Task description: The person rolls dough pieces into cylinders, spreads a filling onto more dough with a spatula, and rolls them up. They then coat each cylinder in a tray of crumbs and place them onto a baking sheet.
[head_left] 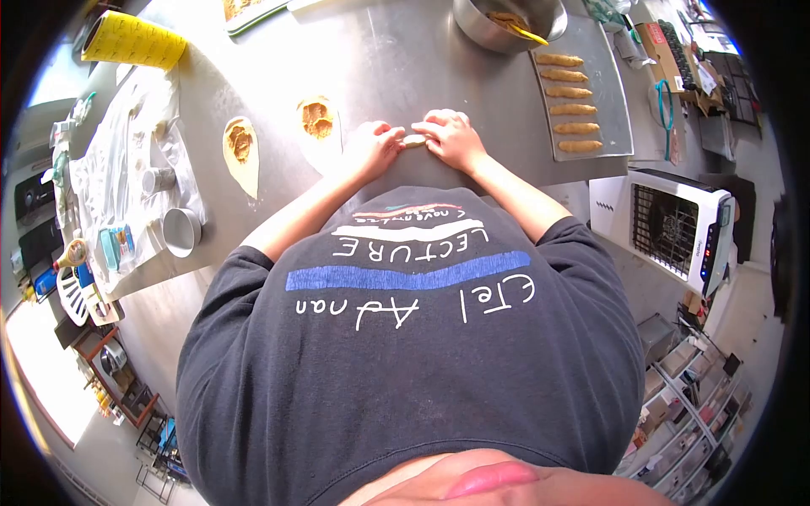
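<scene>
On the steel table's near edge lies a short dough roll (413, 141), its middle showing between my hands. My left hand (375, 149) has its curled fingers on one end of the roll. The fingers of my right hand (450, 139) are bent over the other end. Left of my hands, a flat dough piece (318, 122) bears brown filling. Farther left is another filled dough piece (242, 152) with a pointed end. To the right, a metal tray (612, 110) holds several shaped rolls (576, 110) in a column.
A steel bowl (481, 29) with a yellow-handled utensil stands at the back. A yellow roll (135, 40) is at the back left. Plastic sheeting (126, 169) and a round tin (181, 232) lie left. A white oven (662, 223) stands right.
</scene>
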Demonstrator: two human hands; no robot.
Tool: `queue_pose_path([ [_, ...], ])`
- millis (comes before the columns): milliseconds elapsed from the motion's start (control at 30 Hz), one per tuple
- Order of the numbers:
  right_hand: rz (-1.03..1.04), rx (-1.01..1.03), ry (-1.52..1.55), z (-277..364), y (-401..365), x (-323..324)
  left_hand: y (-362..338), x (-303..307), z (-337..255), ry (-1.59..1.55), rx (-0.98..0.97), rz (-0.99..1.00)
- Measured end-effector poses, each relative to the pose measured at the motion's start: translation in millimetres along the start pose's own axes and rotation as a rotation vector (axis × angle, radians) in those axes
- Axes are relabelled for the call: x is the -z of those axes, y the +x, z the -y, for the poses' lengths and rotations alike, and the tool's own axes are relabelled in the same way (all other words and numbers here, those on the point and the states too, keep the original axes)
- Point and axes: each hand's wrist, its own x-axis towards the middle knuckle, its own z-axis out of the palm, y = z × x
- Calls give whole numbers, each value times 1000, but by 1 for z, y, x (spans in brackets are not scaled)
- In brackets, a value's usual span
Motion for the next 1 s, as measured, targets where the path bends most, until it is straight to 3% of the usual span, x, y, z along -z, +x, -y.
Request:
queue_pose_path([
  [67, 178, -37, 88, -7, -9, -4, -5, 0, 3, -44, 19, 91],
  [200, 307, -88, 211, -10, -13, 9, -9, 13, -12, -134, 119, 242],
  [233, 306, -88, 211, -8, -13, 11, -9, 19, -21, -133, 119, 242],
  [300, 62, -104, 82, -3, -14, 13, -6, 23, -40, 101, 52, -104],
  [333, 63, -103, 83, -3, -17, 9, -4, 17, -38, 101, 53, -105],
  [400, 77, -95, 42, -3, -21, 3, 1, 1, -28, 185, -144, -87],
  [533, 303, -170, 110, -2, -15, 5, 6, -12, -26, 63, -174, 38],
  [633, 354, -191, 241, -2, -6, 18, 15, -9, -18, -31, -44, 197],
  [700, 451, -193, 374, -2, 6, 32, 20, -6, -8, -354, 195, 369],
  [733, 448, -191, 374, 4, 13, 46, 24, 24, -30, -491, 413, 518],
  [800, 387, -289, 505, 17, 24, 72, 24, 56, -49, -796, 476, 582],
  [900, 334, -269, 529, 30, 39, 102, 25, 74, -67, -1061, 464, 578],
  [1000, 248, -287, 629, 38, 47, 121, 29, 104, -110, -904, 459, 504],
])
